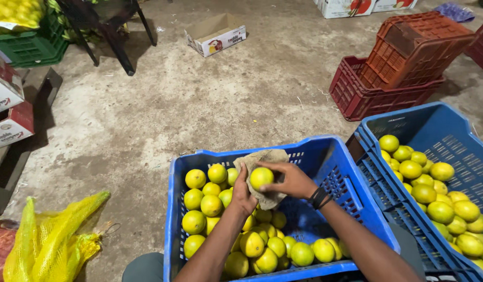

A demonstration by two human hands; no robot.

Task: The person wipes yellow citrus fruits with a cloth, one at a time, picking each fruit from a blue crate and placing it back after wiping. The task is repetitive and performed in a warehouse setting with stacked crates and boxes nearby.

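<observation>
Left hand (243, 194) and right hand (292, 180) work above the blue crate (174, 219) of citrus. Left fingers close on a beige cloth (263, 156); right fingers clasp 1 yellow-green fruit (261, 177) against it. Beyond the crate stand stacked red crates (403, 68).

The concrete floor (199, 104) carries blue crates (335, 172) at lower right, red crates (377, 94) upper right, and a cardboard box (215, 34) at top.

Evenly lit from overhead, fairly bright, with soft shadows under the chair (108, 26) and red crates (392, 78). Sharp in the middle, slightly stretched toward the edges. Mild glare off the concrete floor (210, 99).
</observation>
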